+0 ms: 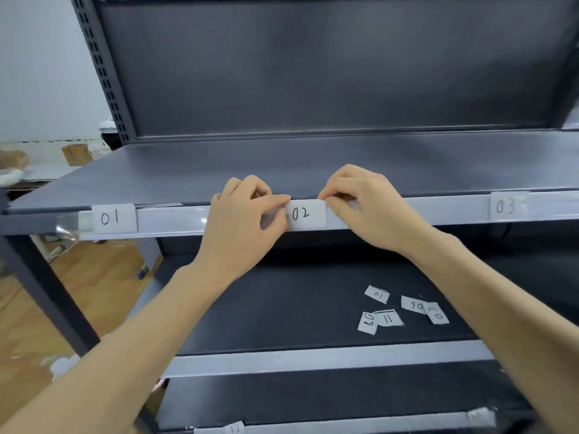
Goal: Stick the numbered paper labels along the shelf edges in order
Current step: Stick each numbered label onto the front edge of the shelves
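A white paper label marked 02 (305,214) lies against the pale front edge strip (175,220) of the upper dark shelf. My left hand (241,223) pinches and presses its left side, thumb and forefinger at the label's top left corner. My right hand (363,208) presses the label's right side with curled fingers. Label 01 (114,218) is stuck on the strip at the left, with clear tape hanging off beside it. Label 03 (506,205) is stuck at the right. Several loose numbered labels (404,310) lie on the shelf below.
A lower shelf edge strip (313,358) runs below the loose labels. On the lowest edge strip sits another label (235,429). The rack's perforated upright (100,67) stands at the left. Wooden floor (94,277) and clutter lie left of the rack.
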